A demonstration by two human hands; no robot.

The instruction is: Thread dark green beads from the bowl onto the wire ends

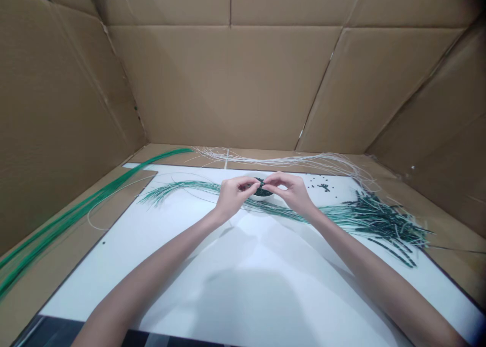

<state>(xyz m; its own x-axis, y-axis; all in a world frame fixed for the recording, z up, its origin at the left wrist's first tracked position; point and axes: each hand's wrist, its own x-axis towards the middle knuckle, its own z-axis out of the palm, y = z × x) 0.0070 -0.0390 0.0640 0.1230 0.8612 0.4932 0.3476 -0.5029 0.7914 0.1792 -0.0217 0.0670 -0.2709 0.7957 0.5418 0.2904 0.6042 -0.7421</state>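
My left hand and my right hand meet fingertip to fingertip over a small white bowl. Dark green beads fill the bowl. Each hand is closed in a pinch; a tiny dark piece shows between the fingertips, too small to name. Beneath my hands and forearms runs a bundle of thin green strands. Its right end fans into a pile of bead-covered strands, while the left end spreads loose and bare.
Loose dark beads lie scattered right of the bowl. A long green strand bundle curves along the left, and thin white strands stretch along the back. Cardboard walls enclose the white board at the back and sides.
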